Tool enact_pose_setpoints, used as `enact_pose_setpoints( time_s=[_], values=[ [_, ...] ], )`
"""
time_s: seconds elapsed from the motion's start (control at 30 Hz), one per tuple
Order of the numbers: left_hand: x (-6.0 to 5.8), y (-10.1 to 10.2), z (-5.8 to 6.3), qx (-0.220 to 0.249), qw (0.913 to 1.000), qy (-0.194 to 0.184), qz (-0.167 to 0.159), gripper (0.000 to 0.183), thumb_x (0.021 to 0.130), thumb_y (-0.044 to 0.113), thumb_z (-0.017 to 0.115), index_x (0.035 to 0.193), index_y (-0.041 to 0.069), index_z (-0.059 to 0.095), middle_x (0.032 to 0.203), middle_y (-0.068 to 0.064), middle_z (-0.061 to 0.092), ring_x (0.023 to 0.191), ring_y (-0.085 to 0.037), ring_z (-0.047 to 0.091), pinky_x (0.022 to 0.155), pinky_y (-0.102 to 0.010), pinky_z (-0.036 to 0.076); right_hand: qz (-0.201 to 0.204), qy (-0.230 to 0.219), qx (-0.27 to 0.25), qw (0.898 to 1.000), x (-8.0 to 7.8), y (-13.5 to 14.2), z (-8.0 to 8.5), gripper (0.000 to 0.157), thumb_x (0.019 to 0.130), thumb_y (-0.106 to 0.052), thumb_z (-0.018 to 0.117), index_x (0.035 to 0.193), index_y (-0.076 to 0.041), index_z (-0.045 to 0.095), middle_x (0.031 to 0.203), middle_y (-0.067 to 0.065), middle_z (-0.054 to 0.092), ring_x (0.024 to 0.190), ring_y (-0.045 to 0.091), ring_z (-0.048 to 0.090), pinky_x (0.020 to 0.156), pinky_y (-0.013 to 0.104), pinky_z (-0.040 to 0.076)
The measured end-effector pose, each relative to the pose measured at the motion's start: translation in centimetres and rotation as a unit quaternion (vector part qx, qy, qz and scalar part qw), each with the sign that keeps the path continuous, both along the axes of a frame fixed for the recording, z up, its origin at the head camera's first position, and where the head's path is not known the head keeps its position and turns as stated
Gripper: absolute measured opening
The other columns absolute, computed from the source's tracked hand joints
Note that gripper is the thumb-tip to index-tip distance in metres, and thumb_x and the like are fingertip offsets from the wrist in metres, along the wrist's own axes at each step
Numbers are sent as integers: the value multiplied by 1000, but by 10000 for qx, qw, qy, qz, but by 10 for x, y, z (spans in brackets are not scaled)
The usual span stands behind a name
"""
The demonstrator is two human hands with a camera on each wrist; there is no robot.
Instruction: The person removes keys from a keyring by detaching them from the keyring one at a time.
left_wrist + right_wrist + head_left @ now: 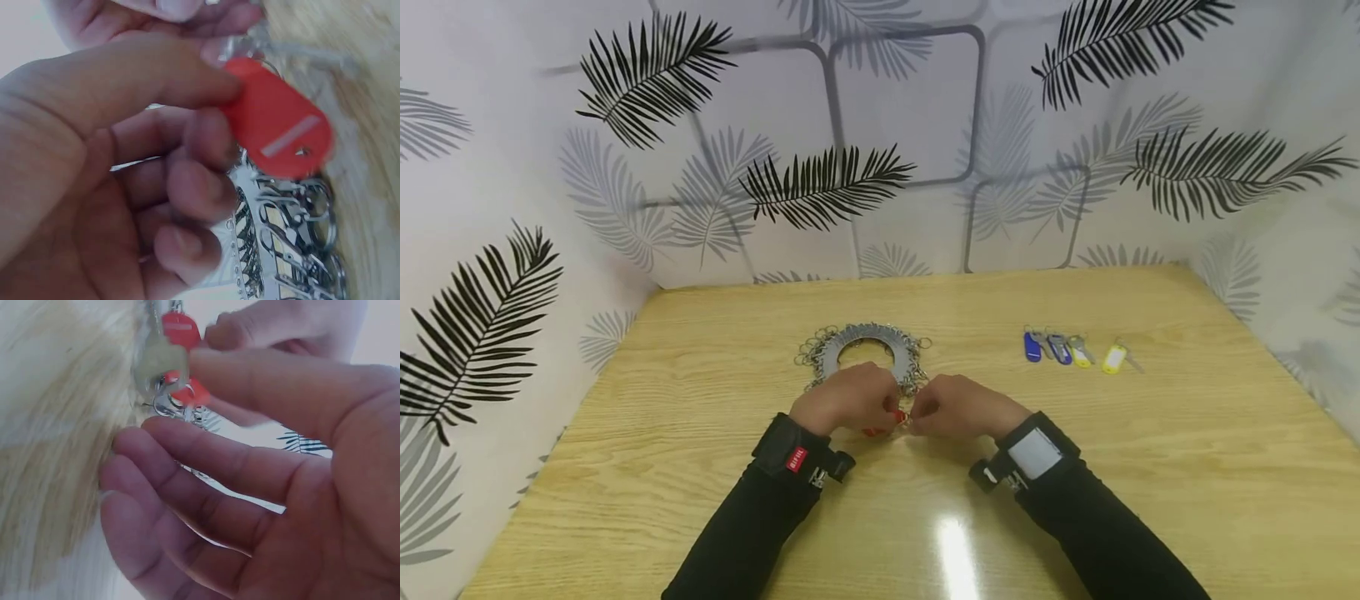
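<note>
My left hand [859,397] pinches a red key tag [275,119] between thumb and index finger, its other fingers loosely curled. Close beside it, my right hand [964,407] has its thumb against the head of a metal key [161,362], which hangs with the tag. A thin split ring [165,405] shows near the right index fingertip; the exact contact there is blurred. Just beyond both hands lies a flat silver ring-shaped rack [831,354], its edge lined with several metal clasps and key rings [306,231].
At the right of the wooden table [1150,467] lie several keys with tags: a blue tag [1032,347], another blue tag [1060,350], a yellow tag [1081,357] and a separate yellow tag [1114,359]. A leaf-patterned wall covering [910,225] stands behind the table.
</note>
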State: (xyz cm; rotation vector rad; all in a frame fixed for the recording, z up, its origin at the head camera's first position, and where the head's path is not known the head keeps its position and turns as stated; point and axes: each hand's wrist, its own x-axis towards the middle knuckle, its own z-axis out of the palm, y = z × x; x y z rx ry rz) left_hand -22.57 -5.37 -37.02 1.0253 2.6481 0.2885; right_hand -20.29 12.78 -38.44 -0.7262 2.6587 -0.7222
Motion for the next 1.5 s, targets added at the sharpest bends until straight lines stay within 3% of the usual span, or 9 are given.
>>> enact_pose_setpoints(
  time_s=[0.1, 0.3, 0.57, 0.8, 0.9, 1.03, 1.2, 1.37, 1.5],
  values=[
    [-3, 0, 1, 404, 9991, -14, -115, 23, 87, 12, 64, 65, 17, 61, 57, 9, 50, 52, -7, 42, 50, -22, 33, -70, 89, -236, 9997, 0, 1, 2, 8, 87, -18, 69, 87, -12, 74, 79, -6, 65, 71, 10, 55, 62, 27, 47],
    [-5, -1, 6, 1173, 9930, -123, 64, 13, 92, 14, 62, 83, 16, 71, 70, 6, 64, 59, -8, 53, 56, -22, 44, -443, -40, -1054, 9934, -3, 3, 3, 11, 89, -17, 67, 91, -8, 72, 75, -2, 61, 63, 12, 50, 55, 25, 40],
    [-7, -6, 15, 1835, 9823, 91, -371, 25, 95, 8, 50, 90, 12, 74, 70, 5, 61, 51, -6, 42, 54, -21, 37, -904, -637, -2151, 9703, -8, 12, 2, 21, 91, -27, 66, 100, -8, 71, 99, 4, 70, 88, 19, 61, 76, 36, 52],
    [-5, -6, 17, 1847, 9818, 167, -405, 26, 96, 6, 48, 102, 11, 73, 82, -1, 69, 58, -7, 52, 60, -23, 45, -711, -1247, -2530, 9568, -8, 14, 1, 28, 95, -25, 61, 110, -1, 65, 99, 14, 69, 91, 24, 64, 81, 38, 54],
    [-6, -5, 17, 1882, 9810, 423, -226, 22, 92, 3, 52, 99, 11, 72, 83, 0, 68, 63, -9, 55, 62, -26, 47, -714, -1248, -2496, 9576, -8, 13, 1, 24, 98, -17, 56, 107, 3, 65, 95, 15, 68, 87, 22, 65, 79, 38, 55],
    [-7, -5, 13, 1501, 9873, 520, 8, 14, 87, 6, 64, 100, 9, 68, 84, -1, 66, 73, -13, 58, 66, -30, 49, -817, -1198, -2473, 9580, -8, 13, 1, 19, 99, -13, 53, 102, 3, 64, 91, 14, 68, 82, 20, 64, 76, 39, 55],
    [-12, -1, 0, 1021, 9929, 585, -150, 13, 85, 17, 71, 98, 14, 71, 85, 1, 66, 77, -12, 59, 68, -28, 50, -801, -1133, -2573, 9563, -7, 13, 2, 14, 97, -9, 54, 99, 2, 62, 89, 14, 67, 80, 21, 65, 74, 39, 57],
    [-14, 0, -5, 1102, 9891, 951, -219, 6, 87, 18, 69, 83, 18, 72, 76, 8, 63, 75, -9, 57, 68, -27, 49, -789, -1093, -2683, 9539, -5, 11, 5, 10, 91, -1, 55, 99, 5, 58, 90, 15, 62, 79, 22, 66, 70, 37, 57],
    [-15, 0, -4, 1278, 9873, 935, -131, 11, 89, 17, 67, 79, 16, 72, 73, 9, 61, 71, -9, 55, 66, -27, 48, -946, -910, -2615, 9562, -4, 10, 6, 9, 86, 3, 57, 95, 4, 56, 89, 15, 62, 78, 20, 64, 69, 34, 56]
  ],
)
